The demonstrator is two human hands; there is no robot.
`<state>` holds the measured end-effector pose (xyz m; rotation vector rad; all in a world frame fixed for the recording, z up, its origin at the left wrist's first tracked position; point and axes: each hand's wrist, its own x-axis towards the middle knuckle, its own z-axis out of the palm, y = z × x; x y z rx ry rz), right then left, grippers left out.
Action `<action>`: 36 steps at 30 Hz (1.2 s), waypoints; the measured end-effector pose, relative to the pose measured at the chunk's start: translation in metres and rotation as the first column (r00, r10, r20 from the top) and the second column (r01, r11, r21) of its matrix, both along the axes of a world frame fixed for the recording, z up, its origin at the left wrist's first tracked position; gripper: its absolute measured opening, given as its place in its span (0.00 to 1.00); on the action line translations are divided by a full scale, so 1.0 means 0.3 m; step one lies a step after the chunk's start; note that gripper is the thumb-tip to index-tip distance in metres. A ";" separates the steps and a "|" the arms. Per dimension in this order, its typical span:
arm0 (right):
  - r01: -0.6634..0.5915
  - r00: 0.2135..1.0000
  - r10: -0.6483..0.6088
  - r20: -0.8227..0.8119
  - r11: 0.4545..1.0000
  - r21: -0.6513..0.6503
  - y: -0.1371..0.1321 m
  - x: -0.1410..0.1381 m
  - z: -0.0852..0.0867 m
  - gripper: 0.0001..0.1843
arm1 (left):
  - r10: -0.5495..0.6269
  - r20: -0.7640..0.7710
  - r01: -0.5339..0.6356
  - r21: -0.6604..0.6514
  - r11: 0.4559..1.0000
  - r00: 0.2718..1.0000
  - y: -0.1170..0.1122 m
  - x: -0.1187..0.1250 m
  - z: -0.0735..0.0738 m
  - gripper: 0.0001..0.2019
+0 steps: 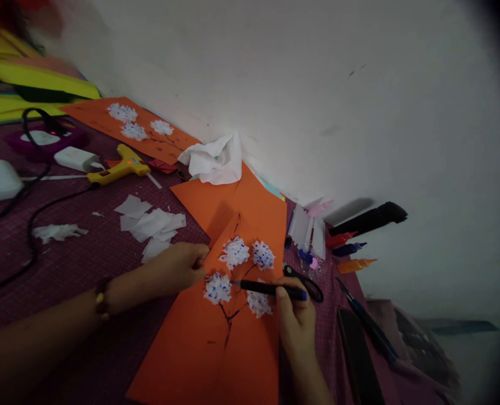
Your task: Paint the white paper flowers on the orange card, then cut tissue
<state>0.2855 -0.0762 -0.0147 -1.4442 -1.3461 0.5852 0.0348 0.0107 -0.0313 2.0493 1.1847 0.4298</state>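
Note:
An orange paper sheet (216, 354) lies in front of me with several white tissue flowers (234, 251) dotted blue and thin dark branches drawn on it. My right hand (296, 318) is closed on a black marker (267, 288) with a blue end, its tip pointing left at the flowers. My left hand (177, 269) rests curled on the sheet's left edge, fingers pressed down on the paper.
A yellow glue gun (117, 167) with cables, white tissue scraps (151, 225), crumpled tissue (214, 159), more orange sheets (224, 199), another flowered sheet (132, 126), black scissors (311, 287), coloured markers (351, 250) and dark tools (360, 349) lie on the maroon mat by the white wall.

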 end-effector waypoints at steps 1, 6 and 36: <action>0.007 1.000 -0.007 -0.007 1.000 0.000 0.000 -0.001 0.000 0.09 | -0.001 0.003 0.001 0.002 1.000 1.000 0.000 0.000 0.001 0.11; 0.035 0.999 -0.035 -0.009 0.999 -0.003 0.000 -0.001 0.006 0.09 | -0.009 0.006 0.009 0.004 1.000 1.000 -0.006 0.001 0.006 0.11; 0.012 0.991 -0.019 -0.132 0.999 -0.052 0.009 0.009 -0.043 0.12 | -0.011 -0.045 0.013 0.039 0.999 0.999 -0.016 0.004 0.019 0.11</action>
